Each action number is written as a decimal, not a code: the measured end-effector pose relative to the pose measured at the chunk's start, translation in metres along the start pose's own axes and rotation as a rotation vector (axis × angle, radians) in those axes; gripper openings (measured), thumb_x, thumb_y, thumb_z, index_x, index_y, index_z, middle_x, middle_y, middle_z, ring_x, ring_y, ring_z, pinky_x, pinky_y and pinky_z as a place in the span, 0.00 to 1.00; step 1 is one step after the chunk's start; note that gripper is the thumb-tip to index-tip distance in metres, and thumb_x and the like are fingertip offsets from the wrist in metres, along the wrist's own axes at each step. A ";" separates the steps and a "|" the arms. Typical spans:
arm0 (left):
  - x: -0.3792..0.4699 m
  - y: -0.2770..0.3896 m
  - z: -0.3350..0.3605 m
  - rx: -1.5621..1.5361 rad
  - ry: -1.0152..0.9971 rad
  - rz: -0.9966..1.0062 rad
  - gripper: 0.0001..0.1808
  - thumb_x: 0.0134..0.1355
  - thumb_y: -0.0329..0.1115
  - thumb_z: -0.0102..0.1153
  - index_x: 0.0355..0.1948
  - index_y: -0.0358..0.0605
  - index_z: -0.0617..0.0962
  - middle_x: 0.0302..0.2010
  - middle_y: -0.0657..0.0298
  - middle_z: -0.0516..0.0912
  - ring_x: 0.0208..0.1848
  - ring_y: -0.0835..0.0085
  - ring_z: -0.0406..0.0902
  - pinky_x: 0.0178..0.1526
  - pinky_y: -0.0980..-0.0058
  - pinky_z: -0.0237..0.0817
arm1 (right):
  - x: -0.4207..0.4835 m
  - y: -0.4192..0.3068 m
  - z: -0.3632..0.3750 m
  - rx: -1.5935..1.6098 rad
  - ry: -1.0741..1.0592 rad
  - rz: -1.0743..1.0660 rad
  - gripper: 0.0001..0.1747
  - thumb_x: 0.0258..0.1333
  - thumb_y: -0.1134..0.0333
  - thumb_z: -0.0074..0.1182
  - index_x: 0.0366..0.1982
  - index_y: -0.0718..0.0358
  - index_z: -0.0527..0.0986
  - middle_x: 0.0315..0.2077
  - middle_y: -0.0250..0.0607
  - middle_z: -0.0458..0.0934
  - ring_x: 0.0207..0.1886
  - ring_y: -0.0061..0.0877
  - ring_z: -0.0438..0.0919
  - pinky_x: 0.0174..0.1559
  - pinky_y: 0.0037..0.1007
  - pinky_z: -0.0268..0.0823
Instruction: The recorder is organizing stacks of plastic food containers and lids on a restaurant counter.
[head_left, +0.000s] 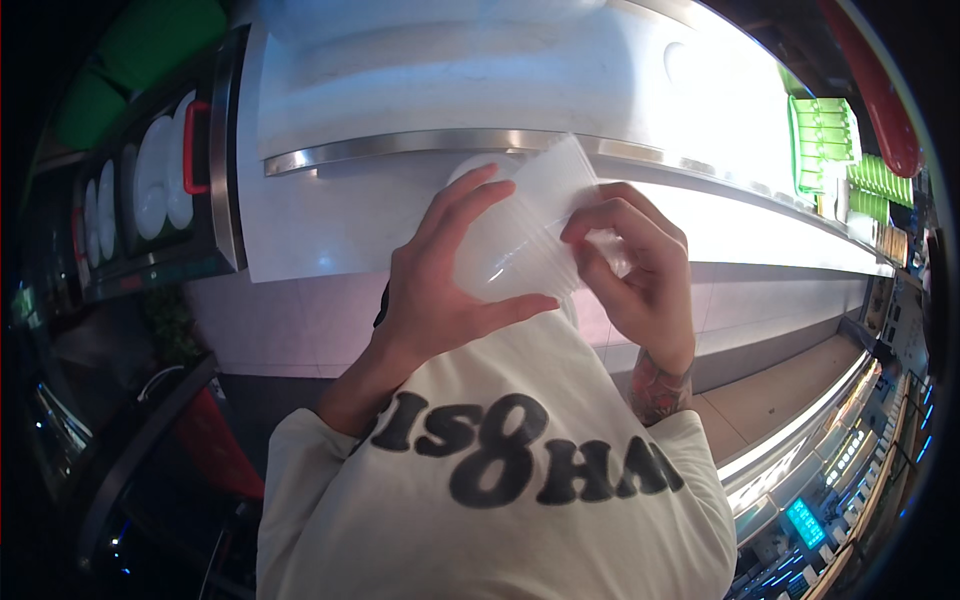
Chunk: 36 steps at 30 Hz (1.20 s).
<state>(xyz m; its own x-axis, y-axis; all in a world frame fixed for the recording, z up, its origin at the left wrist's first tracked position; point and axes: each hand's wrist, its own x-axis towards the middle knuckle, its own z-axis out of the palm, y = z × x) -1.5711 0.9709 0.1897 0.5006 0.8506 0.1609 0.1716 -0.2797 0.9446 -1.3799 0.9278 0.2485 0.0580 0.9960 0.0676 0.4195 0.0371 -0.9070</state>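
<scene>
A stack of nested translucent plastic cups or bowls (510, 244) is held up in front of my chest, tilted, above the near edge of the counter. My left hand (431, 281) cradles it from the left, with the thumb along its lower side and the fingers spread over its upper side. On the right, my right hand (645, 259) has its thumb and index finger curled together against the stack's side. Some crinkled clear plastic film (615, 247) shows by those fingers. The fingertips partly hide what they pinch.
A white counter (360, 225) crosses ahead, with a metal strip (450, 141) along it. Stacked green containers (825, 142) stand at its right end. At left is a metal-edged unit holding white rounded items (154, 176), with a red handle (196, 148). Something red (217, 442) is at lower left.
</scene>
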 end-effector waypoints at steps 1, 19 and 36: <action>0.000 0.001 -0.001 -0.006 -0.014 -0.016 0.48 0.36 0.48 0.80 0.59 0.48 0.69 0.63 0.54 0.69 0.62 0.56 0.71 0.58 0.62 0.70 | 0.001 -0.002 0.000 -0.134 0.036 -0.052 0.09 0.43 0.82 0.54 0.30 0.65 0.78 0.29 0.39 0.76 0.31 0.26 0.77 0.33 0.27 0.68; 0.003 0.006 -0.003 0.143 0.000 0.087 0.50 0.35 0.48 0.80 0.61 0.50 0.70 0.64 0.56 0.67 0.60 0.57 0.73 0.52 0.64 0.75 | -0.001 -0.002 -0.006 -0.233 -0.029 -0.122 0.12 0.43 0.75 0.65 0.34 0.60 0.82 0.36 0.43 0.73 0.31 0.30 0.74 0.31 0.29 0.67; 0.010 0.008 0.000 0.187 0.093 0.049 0.48 0.34 0.40 0.81 0.59 0.40 0.72 0.61 0.50 0.71 0.61 0.56 0.71 0.59 0.63 0.69 | 0.002 0.002 0.014 -0.396 0.184 -0.206 0.11 0.49 0.76 0.62 0.38 0.62 0.80 0.39 0.44 0.73 0.35 0.32 0.80 0.34 0.30 0.73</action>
<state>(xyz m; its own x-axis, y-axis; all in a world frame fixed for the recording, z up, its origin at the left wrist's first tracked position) -1.5647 0.9772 0.1987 0.4330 0.8690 0.2395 0.3081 -0.3924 0.8667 -1.3919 0.9306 0.2405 0.0821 0.9389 0.3343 0.7497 0.1628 -0.6414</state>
